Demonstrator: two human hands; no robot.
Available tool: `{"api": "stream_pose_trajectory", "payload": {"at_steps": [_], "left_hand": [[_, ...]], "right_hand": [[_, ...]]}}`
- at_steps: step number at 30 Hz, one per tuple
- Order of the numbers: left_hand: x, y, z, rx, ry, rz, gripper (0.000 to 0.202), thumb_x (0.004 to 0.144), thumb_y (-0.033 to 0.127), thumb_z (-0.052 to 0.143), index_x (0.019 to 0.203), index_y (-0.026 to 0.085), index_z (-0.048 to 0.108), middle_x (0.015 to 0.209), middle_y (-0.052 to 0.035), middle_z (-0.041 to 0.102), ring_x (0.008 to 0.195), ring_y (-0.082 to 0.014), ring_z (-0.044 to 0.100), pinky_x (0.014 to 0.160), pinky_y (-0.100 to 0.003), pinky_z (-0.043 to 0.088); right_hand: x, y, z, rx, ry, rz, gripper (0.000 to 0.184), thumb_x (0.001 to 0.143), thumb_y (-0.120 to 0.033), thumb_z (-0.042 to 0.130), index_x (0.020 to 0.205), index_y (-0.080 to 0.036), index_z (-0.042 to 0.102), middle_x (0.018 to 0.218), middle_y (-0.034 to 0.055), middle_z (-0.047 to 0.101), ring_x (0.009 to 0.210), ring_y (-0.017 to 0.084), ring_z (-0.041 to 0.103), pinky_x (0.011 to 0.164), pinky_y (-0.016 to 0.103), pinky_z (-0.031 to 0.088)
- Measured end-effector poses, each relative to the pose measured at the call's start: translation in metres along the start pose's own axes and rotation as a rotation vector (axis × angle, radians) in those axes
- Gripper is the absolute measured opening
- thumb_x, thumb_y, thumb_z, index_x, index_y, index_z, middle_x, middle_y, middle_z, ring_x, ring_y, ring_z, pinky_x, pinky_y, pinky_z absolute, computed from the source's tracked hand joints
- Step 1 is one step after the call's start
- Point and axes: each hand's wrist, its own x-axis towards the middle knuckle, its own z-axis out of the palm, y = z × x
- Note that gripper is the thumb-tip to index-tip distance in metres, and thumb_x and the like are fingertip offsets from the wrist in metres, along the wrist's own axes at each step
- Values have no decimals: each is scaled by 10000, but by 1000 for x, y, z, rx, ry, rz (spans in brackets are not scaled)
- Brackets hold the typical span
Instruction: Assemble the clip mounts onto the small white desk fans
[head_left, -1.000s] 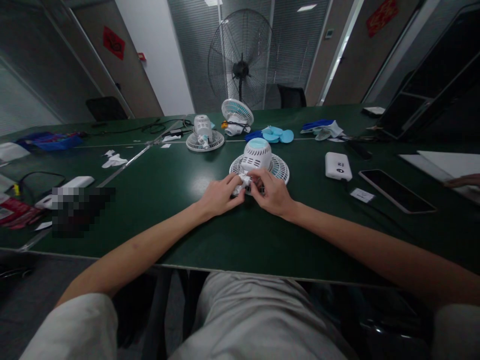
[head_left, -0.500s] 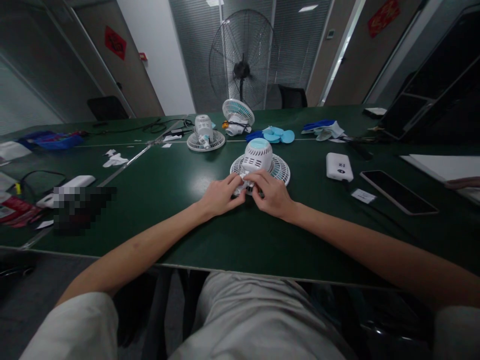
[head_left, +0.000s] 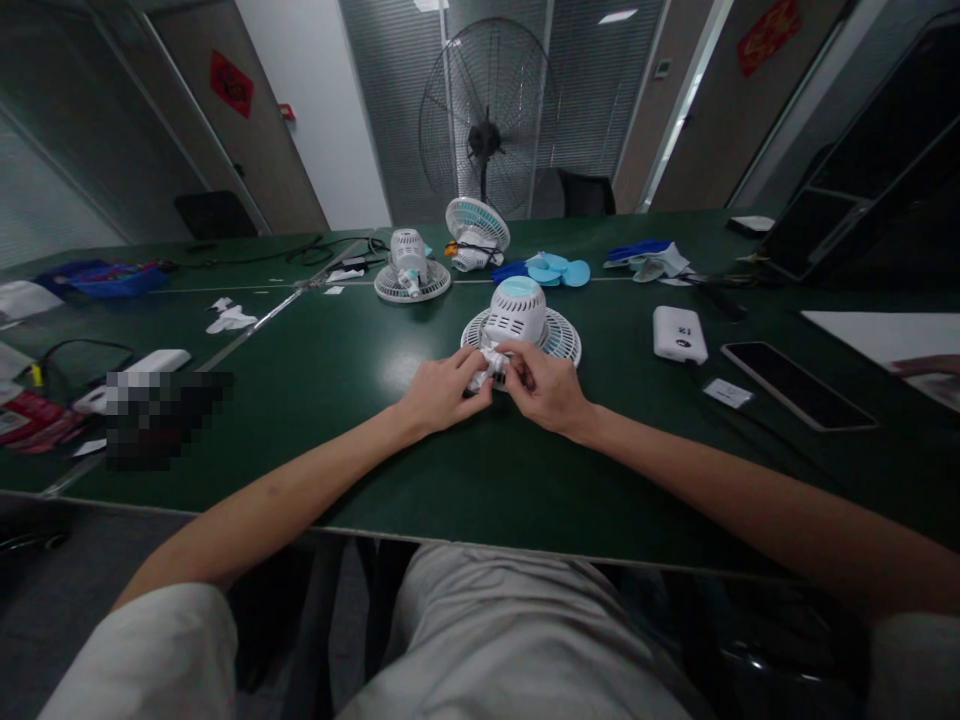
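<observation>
A small white fan [head_left: 517, 312] lies face down on the green table, its round grille flat and its slotted motor housing with a light blue cap upward. At the near side of the housing a white neck piece [head_left: 493, 361] sticks out toward me. My left hand [head_left: 444, 392] is closed on the left of this piece, thumb and fingers pinching it. From the right, my right hand [head_left: 550, 390] has its fingers curled and pressed together against the piece's right end. Whether something small sits between those right fingertips is hidden.
Beyond stand a second face-down fan [head_left: 411, 268] and a third, tilted fan [head_left: 477, 235]. Light blue fan blades [head_left: 556, 269] lie near them. On the right are a white power bank [head_left: 679, 334], a phone [head_left: 798, 385] and a paper label [head_left: 727, 392]. White scraps [head_left: 229, 318] lie left.
My right fingers have drawn back slightly and curled more, so more of the white neck piece shows. My left hand and the fan stay in place.
</observation>
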Motion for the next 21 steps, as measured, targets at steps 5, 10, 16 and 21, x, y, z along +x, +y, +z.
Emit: {"api": "stream_pose_trajectory", "payload": {"at_steps": [5, 10, 16, 21], "left_hand": [[1, 1, 2, 15, 66, -35, 344, 1002, 522, 575, 1054, 182, 580, 1019, -56, 690, 810, -197, 672, 600, -293, 428], [4, -1, 9, 27, 136, -92, 317, 1014, 498, 593, 983, 183, 599, 949, -51, 699, 761, -180, 666, 589, -279, 397], [6, -1, 10, 1, 156, -92, 331, 1049, 482, 522, 931, 184, 607, 907, -46, 699, 723, -168, 648, 572, -276, 368], [7, 0, 8, -1, 161, -102, 348, 1085, 448, 460, 903, 186, 601, 903, -41, 695, 722, -161, 638, 569, -281, 346]], "right_hand": [[2, -4, -5, 8, -29, -110, 483, 898, -92, 541, 1355, -248, 524, 1234, 105, 646, 1026, 268, 683, 765, 374, 588], [3, -4, -4, 16, -42, -119, 478, 929, -82, 515, 1372, -261, 506, 1217, 91, 663, 1013, 259, 689, 817, 390, 594], [1, 1, 0, -12, -29, -28, 388, 968, -131, 504, 1345, -224, 512, 1102, 82, 691, 873, 222, 689, 739, 357, 562], [-1, 2, 2, 25, -35, -48, 399, 982, -140, 498, 1372, -222, 506, 1110, 77, 722, 817, 197, 703, 712, 330, 551]]}}
